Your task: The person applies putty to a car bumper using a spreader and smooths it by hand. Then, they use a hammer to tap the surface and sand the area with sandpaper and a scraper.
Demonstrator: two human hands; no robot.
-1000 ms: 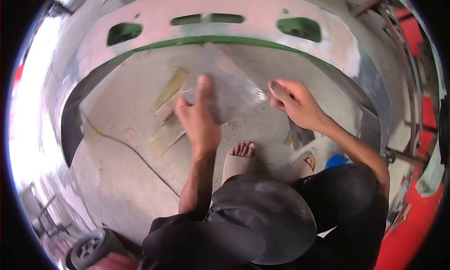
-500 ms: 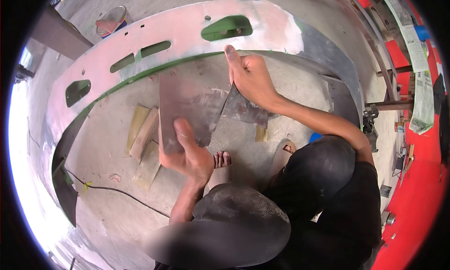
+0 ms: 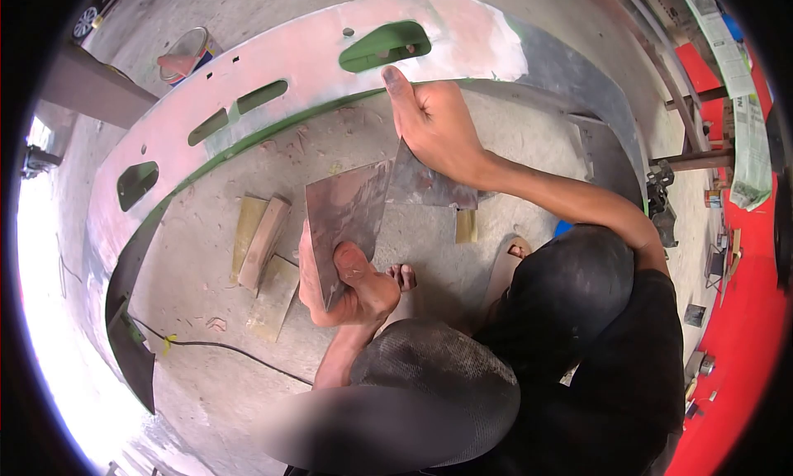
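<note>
My left hand point(image 3: 355, 290) grips a dark grey sandpaper sheet point(image 3: 343, 216) with pinkish dust smears, thumb on its face and fingers behind. The sheet stands tilted above the floor. My right hand point(image 3: 438, 133) is closed, thumb pointing up, on a dark piece of sandpaper point(image 3: 429, 185) that hangs below it. The two dark pieces meet or overlap between my hands; I cannot tell whether they are one folded sheet. Just beyond my right hand curves a car bumper point(image 3: 306, 51) with pink filler and green openings.
A wooden block point(image 3: 264, 241) and thin tan pieces point(image 3: 278, 298) lie on the concrete floor left of my hands. Another tan piece point(image 3: 467, 226) lies near my feet. A can point(image 3: 186, 55) stands behind the bumper. A black cable point(image 3: 239, 350) crosses the floor. Masking newspaper point(image 3: 747, 162) hangs at right.
My left hand has moved slightly right and turned its sheet, which now looks narrower and more edge-on. My right hand stays closed, a little higher against the bumper. The view has shifted slightly.
</note>
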